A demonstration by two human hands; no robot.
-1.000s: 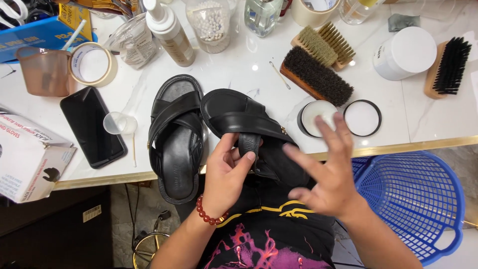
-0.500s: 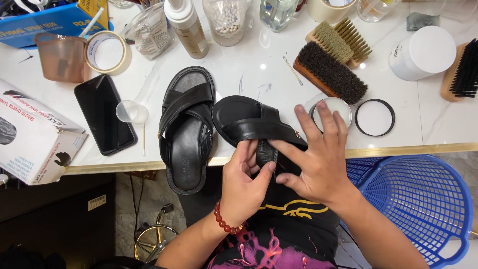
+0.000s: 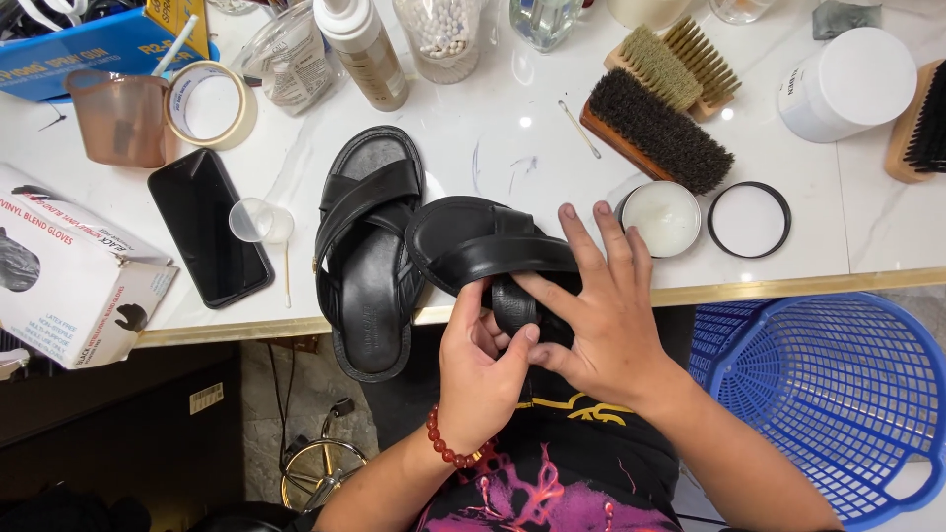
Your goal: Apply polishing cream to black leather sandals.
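We grip one black leather sandal (image 3: 473, 246) with left hand (image 3: 483, 365) and right hand (image 3: 601, 315), fingers closed around its strap; just beyond our right fingertips, an open tin of white wax (image 3: 662, 218).

Compared with a second ago, the right hand (image 3: 601, 325) no longer hovers spread above the held black sandal (image 3: 483, 251); it now lies flat over the sandal's rear part, index finger pressed along a strap. The left hand (image 3: 483, 369) has shifted from covering the strap to a grip lower down, its thumb meeting the right thumb at the strap. The sandal's toe now overlaps the second sandal (image 3: 367, 266) lying on the white table (image 3: 493, 128).
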